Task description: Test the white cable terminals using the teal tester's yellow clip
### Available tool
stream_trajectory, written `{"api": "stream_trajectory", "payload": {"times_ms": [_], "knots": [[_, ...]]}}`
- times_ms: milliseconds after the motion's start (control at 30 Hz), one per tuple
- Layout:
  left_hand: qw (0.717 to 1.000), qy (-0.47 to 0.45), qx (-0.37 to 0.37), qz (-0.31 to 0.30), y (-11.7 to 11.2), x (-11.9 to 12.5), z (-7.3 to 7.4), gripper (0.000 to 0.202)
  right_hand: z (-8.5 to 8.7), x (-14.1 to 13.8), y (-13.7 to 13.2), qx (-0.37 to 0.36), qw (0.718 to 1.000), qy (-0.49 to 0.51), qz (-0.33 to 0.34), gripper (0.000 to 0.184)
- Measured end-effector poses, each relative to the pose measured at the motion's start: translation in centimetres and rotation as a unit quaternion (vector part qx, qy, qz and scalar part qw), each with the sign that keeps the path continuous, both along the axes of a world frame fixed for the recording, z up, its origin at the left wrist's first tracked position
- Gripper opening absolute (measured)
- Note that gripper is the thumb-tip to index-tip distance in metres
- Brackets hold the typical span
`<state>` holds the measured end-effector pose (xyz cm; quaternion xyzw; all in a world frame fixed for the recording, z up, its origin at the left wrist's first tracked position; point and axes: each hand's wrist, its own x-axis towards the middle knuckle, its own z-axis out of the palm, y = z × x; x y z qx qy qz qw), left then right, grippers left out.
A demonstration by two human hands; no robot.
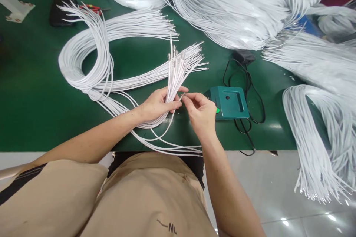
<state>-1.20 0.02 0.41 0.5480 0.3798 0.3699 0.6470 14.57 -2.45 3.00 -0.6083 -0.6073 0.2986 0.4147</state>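
My left hand (160,105) is closed around a bunch of white wires (174,85), whose tips with small metal ends point up and away from me. Between its thumb and forefinger, one single wire (172,115) is set apart from the bunch. My right hand (200,113) pinches the end of that wire, close to the left fingertips. The exact tip is too small to make out. Right beside my right hand stands a small teal device (229,102) with a green button and a shallow recess on top.
A looped bundle of white wires (75,55) lies on the green table (33,111) at left. Behind it are a black box (61,10) and red-handled pliers (94,8). Large wire heaps (228,3) fill the back; another bundle (308,118) hangs over the front edge. A black cord (261,103) curls around the device.
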Motion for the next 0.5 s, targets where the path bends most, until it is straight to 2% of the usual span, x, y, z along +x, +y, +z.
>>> {"api": "stream_trajectory", "payload": {"times_ms": [100, 167, 233, 267, 333, 433, 500], "knots": [[0.999, -0.023, -0.036, 0.006, 0.2, 0.0, -0.1, 0.051, -0.7, 0.5, 0.3, 0.118, 0.979, -0.162, 0.044, 0.019], [0.995, -0.06, -0.079, 0.011, 0.3, 0.1, -0.2, 0.049, -0.9, 1.1, 0.5, 0.187, 0.936, -0.284, 0.092, 0.024], [0.988, -0.092, -0.121, 0.011, 0.4, 0.2, -0.3, 0.047, -0.7, 1.8, 0.7, 0.217, 0.887, -0.38, 0.146, 0.027], [0.986, -0.097, -0.133, 0.013, 0.4, 0.3, -0.4, 0.047, -0.5, 2.2, 0.8, 0.219, 0.869, -0.411, 0.167, 0.027], [0.987, -0.084, -0.134, 0.017, 0.4, 0.4, -0.5, 0.047, -0.1, 3.0, 1.2, 0.211, 0.853, -0.445, 0.176, 0.025], [0.993, -0.044, -0.109, 0.028, 0.5, 0.5, -0.9, 0.047, 0.4, 4.1, 1.9, 0.172, 0.856, -0.462, 0.155, 0.021], [0.995, -0.019, -0.091, 0.032, 0.6, 0.5, -1.2, 0.048, 0.6, 4.8, 2.5, 0.123, 0.859, -0.467, 0.168, 0.017]]}}
